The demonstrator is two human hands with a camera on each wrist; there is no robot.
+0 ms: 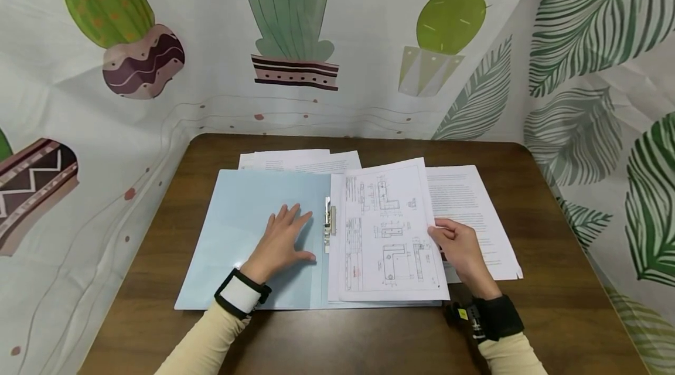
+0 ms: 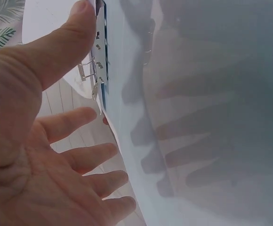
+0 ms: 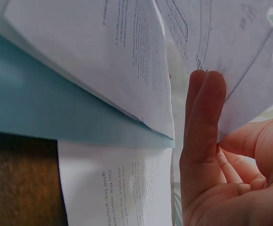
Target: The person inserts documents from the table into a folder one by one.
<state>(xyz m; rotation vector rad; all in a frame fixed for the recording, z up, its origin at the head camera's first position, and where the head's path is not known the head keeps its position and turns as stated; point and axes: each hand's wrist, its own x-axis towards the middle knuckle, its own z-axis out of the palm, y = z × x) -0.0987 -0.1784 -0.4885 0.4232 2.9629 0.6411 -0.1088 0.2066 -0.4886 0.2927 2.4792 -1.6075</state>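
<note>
A light blue folder (image 1: 253, 205) lies spread wide on the table, with a metal lever clip (image 1: 328, 225) along its spine. On its right side is a stack of papers, topped by a sheet with technical drawings (image 1: 390, 269). My right hand (image 1: 464, 249) pinches that sheet's right edge between thumb and fingers. In the right wrist view the drawing sheet (image 3: 240, 42) is lifted away from the printed pages (image 3: 99, 52) beneath it. My left hand (image 1: 282, 240) is over the left cover, fingers spread, thumb towards the clip, holding nothing; its shadow falls on the glossy cover (image 2: 212, 42).
Loose printed sheets (image 1: 459, 187) lie on the table right of the folder, partly under it. More papers (image 1: 295, 161) stick out behind its top edge. The brown wooden table (image 1: 337, 340) meets a cloth backdrop (image 1: 369, 70) printed with cacti and leaves.
</note>
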